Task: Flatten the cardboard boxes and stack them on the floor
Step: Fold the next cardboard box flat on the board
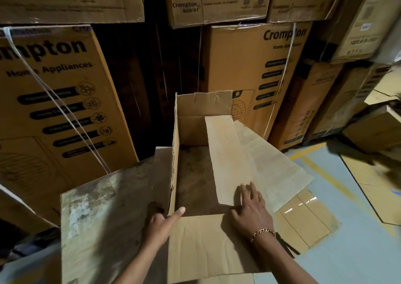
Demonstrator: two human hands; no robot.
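Note:
An open brown cardboard box (188, 131) stands on the floor in front of me, its flaps spread outward and its inside bare. My left hand (161, 220) holds the near left corner, the forefinger stretched along the rim and the other fingers curled behind the left wall. My right hand (251, 210) lies flat with spread fingers on the pale right flap (230, 160), which leans into and over the box. A flattened piece of cardboard (303, 223) lies on the floor under that flap.
Tall stacked printed appliance cartons (56, 101) form a wall behind and to the left. More cartons (325, 101) and loose flat cardboard (373, 181) sit at the right. Pale blue floor (351, 240) with yellow lines shows at the lower right.

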